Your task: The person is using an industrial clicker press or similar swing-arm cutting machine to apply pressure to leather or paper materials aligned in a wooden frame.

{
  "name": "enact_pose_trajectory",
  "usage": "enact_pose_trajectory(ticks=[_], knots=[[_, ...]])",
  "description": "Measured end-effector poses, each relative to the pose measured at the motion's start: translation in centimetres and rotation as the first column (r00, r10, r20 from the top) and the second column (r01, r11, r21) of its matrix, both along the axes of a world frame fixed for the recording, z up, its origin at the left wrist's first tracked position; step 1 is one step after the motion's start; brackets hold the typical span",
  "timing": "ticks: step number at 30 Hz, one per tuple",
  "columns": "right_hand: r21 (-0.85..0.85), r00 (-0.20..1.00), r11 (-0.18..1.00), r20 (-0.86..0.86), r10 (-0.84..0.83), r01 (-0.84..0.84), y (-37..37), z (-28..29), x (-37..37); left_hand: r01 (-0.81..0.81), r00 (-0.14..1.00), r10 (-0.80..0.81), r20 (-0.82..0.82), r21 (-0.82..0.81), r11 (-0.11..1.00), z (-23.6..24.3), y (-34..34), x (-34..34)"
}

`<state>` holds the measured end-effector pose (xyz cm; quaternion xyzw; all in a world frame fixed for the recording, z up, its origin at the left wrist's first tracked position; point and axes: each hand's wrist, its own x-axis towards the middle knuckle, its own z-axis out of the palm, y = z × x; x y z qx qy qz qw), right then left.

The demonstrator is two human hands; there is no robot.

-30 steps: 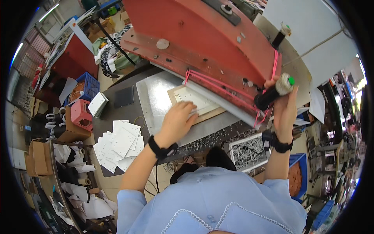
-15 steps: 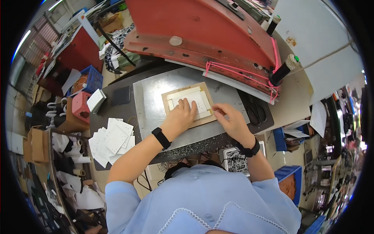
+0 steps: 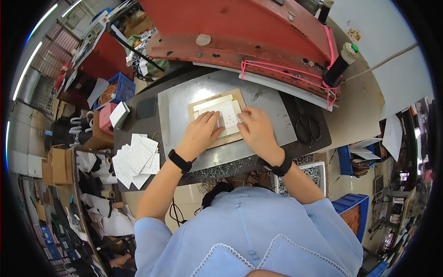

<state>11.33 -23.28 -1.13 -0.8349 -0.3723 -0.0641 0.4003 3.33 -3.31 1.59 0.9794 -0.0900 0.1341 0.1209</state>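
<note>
A white card with small dark holes lies within cream strips on a brown board. My left hand rests on the left part of the card, its fingers stretched out and its thumb apart, covering that side. At the card's right edge, the fingertips of my right hand touch down, with the thumb spread lower along the same edge. Neither hand lifts anything. Beneath the board is a grey metal plate on a dark table.
A red machine with pink cords spans the far side. Loose white cards lie at the left, near a dark square pad. Black scissors lie at the right. Small bits litter the near table edge; a white bin stands below.
My right hand has moved left onto the card's right edge. My left hand has slid left, off the card's middle. The whole view has shifted slightly.
</note>
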Motion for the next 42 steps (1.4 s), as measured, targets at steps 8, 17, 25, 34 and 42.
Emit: enact_pose_trajectory(ticks=[8, 17, 25, 34, 42], knots=[[0.199, 0.964, 0.979, -0.265, 0.009, 0.046, 1.9, -1.8, 0.3, -0.06, 0.993, 0.07, 0.096, -0.099, 0.993, -0.3, -0.2, 0.4], [0.613, 0.683, 0.779, -0.627, 0.375, 0.134, 3.3, 1.6, -0.8, 0.023, 0.99, 0.0, 0.139, -0.163, 0.986, -0.8, 1.1, 0.6], [0.415, 0.953, 0.905, -0.3, 0.041, 0.092, 5.1, 2.4, -1.7, -0.061, 0.995, -0.011, -0.101, -0.688, 0.723, -0.1, 3.4, -0.7], [0.534, 0.826, 0.809, -0.551, 0.114, 0.245, 4.8, 2.4, -1.8, -0.278, 0.638, 0.641, 0.427, -0.649, 0.708, 4.4, 10.0, -6.3], [0.275, 0.739, 0.939, -0.672, 0.036, 0.205, -7.2, 7.7, -3.2, -0.517, 0.855, 0.508, 0.104, 0.1, 0.85, 1.6, 18.1, -15.7]])
